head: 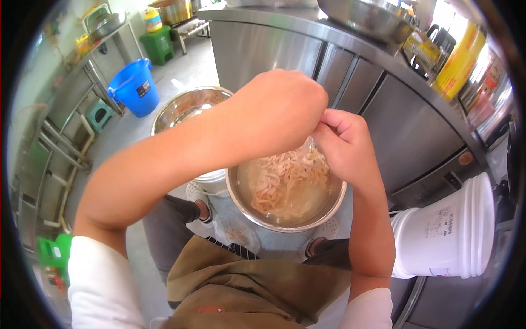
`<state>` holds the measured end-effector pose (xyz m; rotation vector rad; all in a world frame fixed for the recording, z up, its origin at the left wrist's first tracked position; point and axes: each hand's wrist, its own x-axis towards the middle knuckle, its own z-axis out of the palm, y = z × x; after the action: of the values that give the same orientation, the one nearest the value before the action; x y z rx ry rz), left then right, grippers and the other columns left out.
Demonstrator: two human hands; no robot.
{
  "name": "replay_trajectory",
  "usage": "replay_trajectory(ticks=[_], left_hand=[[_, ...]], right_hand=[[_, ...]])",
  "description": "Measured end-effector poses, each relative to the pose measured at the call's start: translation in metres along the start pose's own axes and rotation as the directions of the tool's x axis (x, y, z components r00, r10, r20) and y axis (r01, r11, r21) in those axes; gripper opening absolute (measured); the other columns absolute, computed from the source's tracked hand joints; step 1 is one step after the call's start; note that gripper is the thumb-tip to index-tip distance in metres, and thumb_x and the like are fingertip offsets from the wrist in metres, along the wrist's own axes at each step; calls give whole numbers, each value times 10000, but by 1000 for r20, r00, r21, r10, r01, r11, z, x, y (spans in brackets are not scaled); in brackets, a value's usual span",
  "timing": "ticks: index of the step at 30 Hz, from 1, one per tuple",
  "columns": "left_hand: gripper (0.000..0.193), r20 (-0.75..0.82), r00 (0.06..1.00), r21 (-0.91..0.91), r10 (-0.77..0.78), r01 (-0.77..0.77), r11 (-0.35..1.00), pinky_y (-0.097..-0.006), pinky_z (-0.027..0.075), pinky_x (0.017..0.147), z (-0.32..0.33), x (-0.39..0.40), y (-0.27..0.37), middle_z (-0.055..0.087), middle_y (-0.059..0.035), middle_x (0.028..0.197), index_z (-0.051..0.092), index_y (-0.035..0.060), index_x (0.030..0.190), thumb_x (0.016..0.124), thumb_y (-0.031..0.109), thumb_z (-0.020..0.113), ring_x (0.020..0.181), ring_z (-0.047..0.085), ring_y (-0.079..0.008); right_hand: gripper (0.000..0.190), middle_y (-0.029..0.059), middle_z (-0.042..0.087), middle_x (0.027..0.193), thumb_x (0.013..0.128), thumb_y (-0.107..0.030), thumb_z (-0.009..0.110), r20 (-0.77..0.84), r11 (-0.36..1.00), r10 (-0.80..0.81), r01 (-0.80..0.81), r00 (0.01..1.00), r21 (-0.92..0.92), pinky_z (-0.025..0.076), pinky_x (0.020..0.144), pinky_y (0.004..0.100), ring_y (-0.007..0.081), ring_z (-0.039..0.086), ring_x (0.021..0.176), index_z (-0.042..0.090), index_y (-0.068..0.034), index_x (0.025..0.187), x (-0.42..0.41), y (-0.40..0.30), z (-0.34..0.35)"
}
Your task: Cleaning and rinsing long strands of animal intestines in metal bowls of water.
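Observation:
A round steel basin (234, 205) of cloudy liquid stands on the floor between my feet. Pale, wavy strips (287, 177), seemingly of meat or offal, are heaped in it. My left hand (287, 103) is curled above the basin's far side, its fingers hidden behind its back and wrist. Close against it, my right hand (345, 140) has thumb and forefinger pinched together. A pale, translucent strip (307, 143) hangs just below the pinch, its upper end hidden between the hands.
A larger steel vessel (164, 111) stands behind my left forearm. Ahead is a steel cabinet (263, 49); a white plastic bucket (435, 230) sits at right. A blue bucket (137, 90) and a small stool (100, 114) are at left. A plastic bag (236, 234) lies between my feet.

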<state>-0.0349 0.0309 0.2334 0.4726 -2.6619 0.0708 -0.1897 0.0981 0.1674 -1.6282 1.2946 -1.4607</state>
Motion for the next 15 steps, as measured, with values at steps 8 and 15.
replay_trajectory(ticks=[8,15], left_hand=[[188,194,977,-408,-88,162,898,-428,476,586,-9,-9,-10,590,-237,657,589,-63,719,787,112,575,617,600,-375],[204,234,965,-511,-119,226,829,-373,455,547,29,-25,-18,585,-198,628,576,-57,728,792,137,584,548,564,-269]], right_hand=[[163,35,647,713,816,-21,520,58,983,136,-142,989,115,428,576,224,58,550,639,671,39,816,-1,-8,10],[173,92,672,743,788,17,497,163,924,267,-300,950,238,480,642,246,119,615,681,663,51,823,-10,21,15]])
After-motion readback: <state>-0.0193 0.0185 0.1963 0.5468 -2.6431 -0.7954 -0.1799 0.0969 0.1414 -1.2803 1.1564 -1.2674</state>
